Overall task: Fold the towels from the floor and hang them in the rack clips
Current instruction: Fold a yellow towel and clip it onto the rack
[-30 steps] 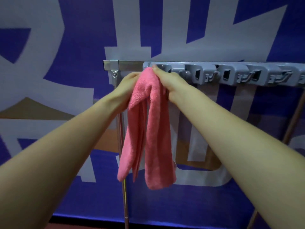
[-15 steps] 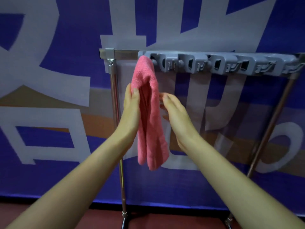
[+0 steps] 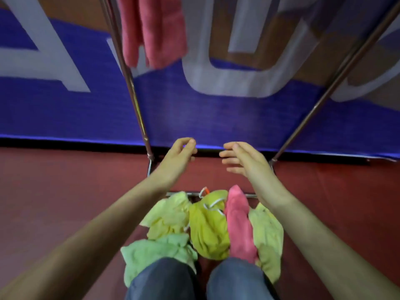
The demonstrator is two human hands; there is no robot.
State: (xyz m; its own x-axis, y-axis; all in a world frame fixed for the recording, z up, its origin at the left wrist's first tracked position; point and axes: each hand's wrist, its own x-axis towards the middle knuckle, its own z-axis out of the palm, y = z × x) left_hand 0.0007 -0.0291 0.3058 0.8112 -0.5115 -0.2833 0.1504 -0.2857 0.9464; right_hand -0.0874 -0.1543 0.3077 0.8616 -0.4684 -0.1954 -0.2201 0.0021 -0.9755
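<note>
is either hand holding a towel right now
No, the left hand and right hand are both empty, held above the floor pile, where the pink towel lies untouched.

Pink towel (image 3: 151,29) top & rack clips cut off by frame.

Both arms outstretched, left hand (image 3: 180,153) loosely curled, right hand (image 3: 244,158) apparently open, fingers spread.

A dark red floor (image 3: 65,191) meets a blue banner wall (image 3: 216,118) bearing large white letters.
</note>
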